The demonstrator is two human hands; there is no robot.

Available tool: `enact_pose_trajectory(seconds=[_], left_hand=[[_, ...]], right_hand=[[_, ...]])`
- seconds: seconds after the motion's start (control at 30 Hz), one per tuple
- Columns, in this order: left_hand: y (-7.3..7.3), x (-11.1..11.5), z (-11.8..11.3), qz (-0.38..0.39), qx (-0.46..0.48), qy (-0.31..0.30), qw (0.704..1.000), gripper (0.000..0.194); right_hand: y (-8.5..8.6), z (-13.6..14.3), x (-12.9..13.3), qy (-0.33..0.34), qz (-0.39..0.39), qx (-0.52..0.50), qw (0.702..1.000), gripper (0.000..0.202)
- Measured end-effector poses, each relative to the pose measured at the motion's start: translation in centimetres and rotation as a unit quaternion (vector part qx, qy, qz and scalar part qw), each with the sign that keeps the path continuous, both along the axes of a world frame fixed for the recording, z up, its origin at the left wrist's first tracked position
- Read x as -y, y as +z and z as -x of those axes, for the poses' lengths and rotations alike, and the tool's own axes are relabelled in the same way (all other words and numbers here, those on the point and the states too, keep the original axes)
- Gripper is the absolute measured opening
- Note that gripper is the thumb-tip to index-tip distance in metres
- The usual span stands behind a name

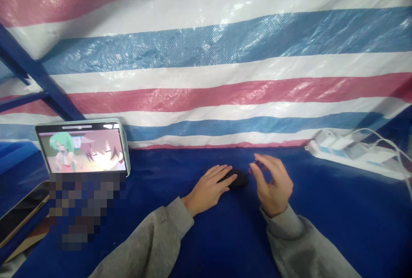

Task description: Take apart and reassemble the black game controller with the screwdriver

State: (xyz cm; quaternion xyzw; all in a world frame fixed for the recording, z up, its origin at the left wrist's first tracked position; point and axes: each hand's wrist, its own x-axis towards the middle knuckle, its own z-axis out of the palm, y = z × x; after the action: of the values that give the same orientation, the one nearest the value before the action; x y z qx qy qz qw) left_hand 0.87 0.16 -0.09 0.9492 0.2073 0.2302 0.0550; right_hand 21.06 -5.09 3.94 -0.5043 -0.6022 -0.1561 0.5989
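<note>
A black, rounded object (240,179), shaped like a computer mouse, lies on the dark blue surface in the middle of the head view. My left hand (210,188) grips its left end, fingers over the top and the thumb along the near side. Just right of it is my right hand (275,183), raised slightly, thumb and forefinger brought together in a pinch. Between those fingertips shows a small, thin reddish-purple thing (253,168) reaching toward the black object's right end; its kind is too small to tell. Both wrists are in grey sleeves.
A tablet (125,158) playing a cartoon stands at the left, with a phone (24,211) near it. At the right lies a white power strip (347,162) with plugged-in chargers and cables. Behind hangs a striped plastic sheet (206,98); a blue metal frame (45,83) rises at left.
</note>
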Motion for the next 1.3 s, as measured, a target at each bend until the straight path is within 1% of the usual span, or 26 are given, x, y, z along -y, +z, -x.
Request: enact_pose_trajectory(seconds=[0.07, 0.13, 0.2, 0.3, 0.37, 0.47, 0.53, 0.63, 0.7, 0.83, 1.03, 1.2, 1.3], left_hand=[[0.0, 0.0, 0.0, 0.003, -0.001, 0.0, 1.0, 0.043], [0.1, 0.0, 0.0, 0.003, -0.001, 0.0, 1.0, 0.043], [0.1, 0.0, 0.0, 0.003, -0.004, 0.0, 1.0, 0.043], [0.1, 0.0, 0.1, 0.002, -0.005, 0.001, 1.0, 0.042], [0.1, 0.0, 0.1, 0.003, -0.002, 0.001, 1.0, 0.042], [0.1, 0.0, 0.1, 0.006, -0.001, 0.002, 1.0, 0.042], [0.0, 0.0, 0.1, 0.006, -0.003, 0.003, 1.0, 0.043], [0.0, 0.0, 0.1, 0.006, -0.002, 0.002, 1.0, 0.043], [0.1, 0.0, 0.1, 0.006, -0.001, 0.001, 1.0, 0.042], [0.3, 0.1, 0.1, 0.004, -0.005, 0.001, 1.0, 0.043], [0.1, 0.1, 0.1, 0.008, -0.005, 0.006, 1.0, 0.043], [0.1, 0.0, 0.1, 0.008, -0.004, 0.004, 1.0, 0.042], [0.1, 0.0, 0.1, 0.008, -0.002, 0.002, 1.0, 0.042]], right_hand=[[0.0, 0.0, 0.1, 0.026, 0.006, 0.003, 1.0, 0.027], [0.0, 0.1, 0.1, 0.038, 0.004, 0.008, 0.999, 0.031], [0.0, 0.1, 0.2, 0.023, -0.008, 0.012, 1.0, 0.031], [0.0, 0.1, 0.2, -0.003, -0.019, 0.012, 1.0, 0.025], [-0.1, 0.1, 0.2, 0.012, -0.009, 0.007, 1.0, 0.026], [-0.4, 0.1, 0.2, 0.053, 0.018, -0.016, 0.998, 0.034], [-0.7, 0.2, 0.1, 0.044, 0.018, -0.038, 0.998, 0.035], [-1.0, 0.1, 0.0, 0.024, 0.007, -0.043, 0.999, 0.025], [-0.9, 0.1, 0.0, 0.035, 0.012, -0.031, 0.999, 0.021], [-0.5, 0.1, 0.2, 0.049, 0.023, -0.006, 0.999, 0.03], [0.1, 0.2, 0.2, 0.015, -0.011, 0.021, 1.0, 0.03], [-0.1, 0.1, 0.3, 0.031, -0.005, 0.014, 0.999, 0.034], [-0.3, 0.1, 0.2, 0.022, -0.009, 0.003, 1.0, 0.032]])
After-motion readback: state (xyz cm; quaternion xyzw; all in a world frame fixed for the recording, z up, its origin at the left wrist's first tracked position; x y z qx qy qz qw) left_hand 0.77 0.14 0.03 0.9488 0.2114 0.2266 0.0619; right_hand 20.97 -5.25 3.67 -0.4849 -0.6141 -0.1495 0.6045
